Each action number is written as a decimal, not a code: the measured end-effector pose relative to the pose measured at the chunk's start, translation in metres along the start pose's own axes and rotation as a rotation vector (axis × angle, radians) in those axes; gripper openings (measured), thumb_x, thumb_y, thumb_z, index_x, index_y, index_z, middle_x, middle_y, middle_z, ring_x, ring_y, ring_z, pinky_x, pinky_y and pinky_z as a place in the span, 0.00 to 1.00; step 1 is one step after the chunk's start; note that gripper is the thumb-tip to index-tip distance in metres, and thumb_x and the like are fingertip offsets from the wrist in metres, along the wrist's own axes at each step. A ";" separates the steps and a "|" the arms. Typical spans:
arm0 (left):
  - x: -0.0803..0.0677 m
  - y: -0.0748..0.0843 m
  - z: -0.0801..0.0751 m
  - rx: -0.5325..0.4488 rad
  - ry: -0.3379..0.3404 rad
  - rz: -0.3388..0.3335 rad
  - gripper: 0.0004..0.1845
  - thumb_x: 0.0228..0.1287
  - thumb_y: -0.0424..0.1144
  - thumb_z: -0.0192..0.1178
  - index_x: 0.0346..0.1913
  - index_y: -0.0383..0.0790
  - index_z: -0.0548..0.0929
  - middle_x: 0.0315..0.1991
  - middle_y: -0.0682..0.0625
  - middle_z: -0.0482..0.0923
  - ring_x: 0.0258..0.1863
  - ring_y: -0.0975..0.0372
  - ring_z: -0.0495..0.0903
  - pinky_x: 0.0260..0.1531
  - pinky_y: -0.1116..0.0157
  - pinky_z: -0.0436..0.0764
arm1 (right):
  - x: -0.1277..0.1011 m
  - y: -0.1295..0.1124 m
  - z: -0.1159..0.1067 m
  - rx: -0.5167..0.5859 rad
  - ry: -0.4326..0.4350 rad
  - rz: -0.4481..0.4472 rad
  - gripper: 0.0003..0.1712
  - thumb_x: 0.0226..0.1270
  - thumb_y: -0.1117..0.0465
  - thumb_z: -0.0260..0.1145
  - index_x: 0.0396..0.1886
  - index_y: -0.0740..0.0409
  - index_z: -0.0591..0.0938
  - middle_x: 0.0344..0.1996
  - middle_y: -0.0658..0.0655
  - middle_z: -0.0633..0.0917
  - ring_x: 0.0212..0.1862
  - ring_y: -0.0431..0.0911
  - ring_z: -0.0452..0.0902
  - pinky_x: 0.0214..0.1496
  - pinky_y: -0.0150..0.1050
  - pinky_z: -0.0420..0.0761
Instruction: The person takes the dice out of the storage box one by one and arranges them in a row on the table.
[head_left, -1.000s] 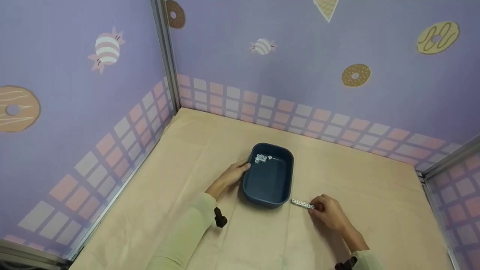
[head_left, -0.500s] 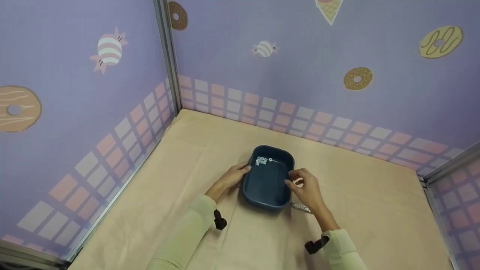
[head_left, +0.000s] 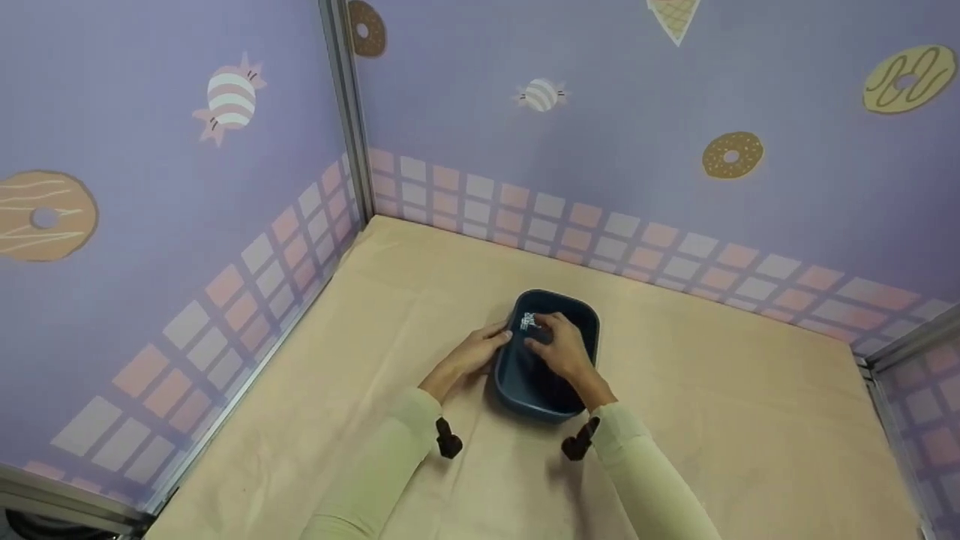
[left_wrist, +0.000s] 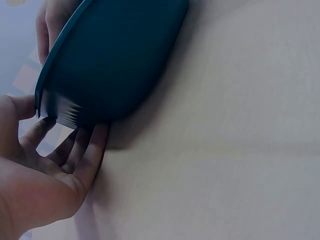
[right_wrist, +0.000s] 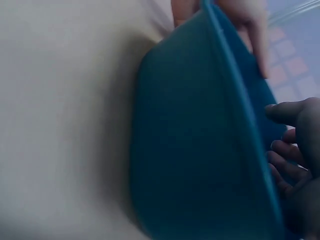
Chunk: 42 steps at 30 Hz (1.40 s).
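Purple walls printed with doughnuts and sweets enclose a beige counter (head_left: pixel 315 390), where a dark blue tub (head_left: pixel 581 322) sits near the middle. My left hand (head_left: pixel 469 360) rests relaxed against its left wall. My right hand (head_left: pixel 559 349) reaches inside, fingers curled over small white dice (head_left: pixel 527 321) at the far end; whether it grips any I cannot tell.

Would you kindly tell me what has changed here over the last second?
The right hand left the table beside the blue tub and moved into it, reaching the small white pieces. The left hand stayed against the tub's side.
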<state>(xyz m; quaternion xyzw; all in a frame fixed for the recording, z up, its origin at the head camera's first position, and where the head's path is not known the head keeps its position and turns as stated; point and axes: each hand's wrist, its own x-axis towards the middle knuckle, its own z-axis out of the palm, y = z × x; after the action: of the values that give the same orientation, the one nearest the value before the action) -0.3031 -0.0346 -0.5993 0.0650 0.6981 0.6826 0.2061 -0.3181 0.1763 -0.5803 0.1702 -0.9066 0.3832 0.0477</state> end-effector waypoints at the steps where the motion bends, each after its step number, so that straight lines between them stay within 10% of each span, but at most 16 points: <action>1: 0.000 0.000 0.000 -0.001 -0.002 0.006 0.30 0.87 0.47 0.49 0.84 0.47 0.62 0.74 0.38 0.74 0.64 0.48 0.82 0.56 0.55 0.85 | 0.002 0.000 0.004 -0.007 -0.013 0.013 0.30 0.68 0.64 0.77 0.65 0.72 0.81 0.56 0.68 0.83 0.59 0.62 0.82 0.63 0.57 0.80; 14: 0.002 -0.001 0.001 0.059 0.050 0.038 0.29 0.86 0.47 0.52 0.82 0.42 0.65 0.77 0.40 0.69 0.71 0.50 0.75 0.68 0.54 0.76 | 0.008 0.003 0.028 -0.140 -0.052 0.054 0.23 0.70 0.64 0.74 0.61 0.67 0.84 0.59 0.67 0.83 0.64 0.61 0.77 0.70 0.57 0.74; 23: 0.004 -0.001 0.001 0.031 0.022 0.025 0.29 0.87 0.48 0.50 0.83 0.46 0.64 0.78 0.40 0.67 0.70 0.50 0.76 0.63 0.55 0.80 | 0.005 -0.003 0.022 -0.193 -0.129 -0.021 0.11 0.72 0.69 0.71 0.51 0.66 0.84 0.45 0.62 0.85 0.49 0.55 0.82 0.54 0.54 0.82; 33: 0.000 -0.005 0.000 0.037 0.038 -0.009 0.29 0.87 0.48 0.50 0.84 0.47 0.64 0.75 0.39 0.72 0.67 0.49 0.80 0.61 0.54 0.82 | -0.035 -0.002 -0.051 -0.026 -0.017 -0.148 0.06 0.68 0.69 0.75 0.41 0.60 0.85 0.35 0.53 0.85 0.37 0.44 0.81 0.41 0.42 0.83; 42: 0.002 -0.004 -0.001 0.052 0.028 -0.007 0.30 0.87 0.50 0.50 0.84 0.48 0.63 0.77 0.40 0.69 0.70 0.49 0.77 0.65 0.52 0.79 | -0.102 0.050 -0.120 -0.046 0.040 -0.079 0.06 0.70 0.71 0.74 0.44 0.60 0.87 0.35 0.47 0.86 0.38 0.44 0.83 0.39 0.37 0.83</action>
<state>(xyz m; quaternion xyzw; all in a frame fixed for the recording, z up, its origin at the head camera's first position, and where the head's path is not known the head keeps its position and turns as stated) -0.3043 -0.0350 -0.6034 0.0585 0.7186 0.6643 0.1970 -0.2445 0.3220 -0.5518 0.1972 -0.9065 0.3635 0.0849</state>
